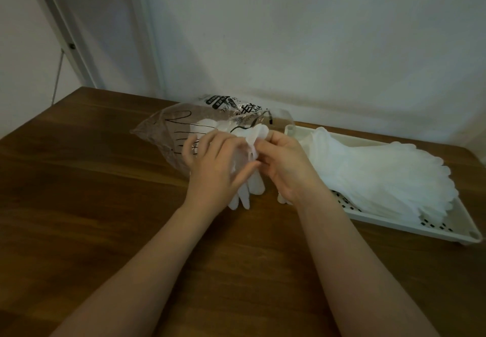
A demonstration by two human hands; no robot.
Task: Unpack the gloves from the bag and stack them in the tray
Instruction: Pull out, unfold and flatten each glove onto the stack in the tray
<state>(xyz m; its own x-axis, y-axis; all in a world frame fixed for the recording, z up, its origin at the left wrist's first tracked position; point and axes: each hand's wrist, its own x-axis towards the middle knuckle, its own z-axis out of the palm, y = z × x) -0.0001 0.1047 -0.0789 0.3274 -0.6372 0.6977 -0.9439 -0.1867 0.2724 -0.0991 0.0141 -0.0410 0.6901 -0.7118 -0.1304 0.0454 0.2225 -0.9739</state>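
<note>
I have both hands meeting over the counter (105, 205), working one glove (252, 139) between them. My left hand (218, 168) lies over the glove with its fingers loosely curled and the thumb pressing the fabric near the middle; my right hand (284, 163) pinches the glove's cuff end between thumb and fingertips. The glove's fingers hang out below my left hand, down toward the counter. I judge that I hold it this way to pull it flat or peel it away from its neighbours, since thin gloves cling together, and a flat one will stack better.

The bag (173, 128) lies just beyond my left hand, its mouth turned toward my hands, so each glove comes out with a short reach. It is clear plastic with black print, and I can see more white gloves inside it; how many, I cannot tell.

The tray (394, 227) sits just right of my right hand, a pale one with a slotted floor. A stack (381, 173) of gloves lies in it, fingers pointing away to the right, cuffs toward my hand. Being that close, it needs only a short sideways carry. With the bag not yet empty, I judge the task part done.
</note>
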